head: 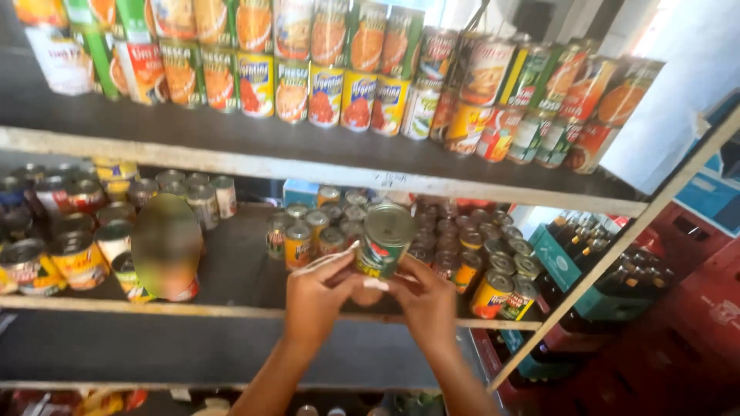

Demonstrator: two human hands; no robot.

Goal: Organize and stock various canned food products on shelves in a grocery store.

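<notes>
A green-labelled tin can (383, 240) with a silver lid is held up in front of the middle shelf (231, 308). My left hand (317, 296) grips its lower left side and also has a thin white stick or pen across its fingers. My right hand (426, 299) supports the can from below and to the right. Just behind the can stand several small tins (324, 223) with yellow, green and red labels. More small tins (493, 266) crowd the shelf to the right of my hands.
The upper shelf (324, 166) carries stacked rows of tall cans (324, 62). Tins (69, 239) fill the left of the middle shelf. Crates of dark bottles (609, 270) stand low on the right, beside red crates (686, 331).
</notes>
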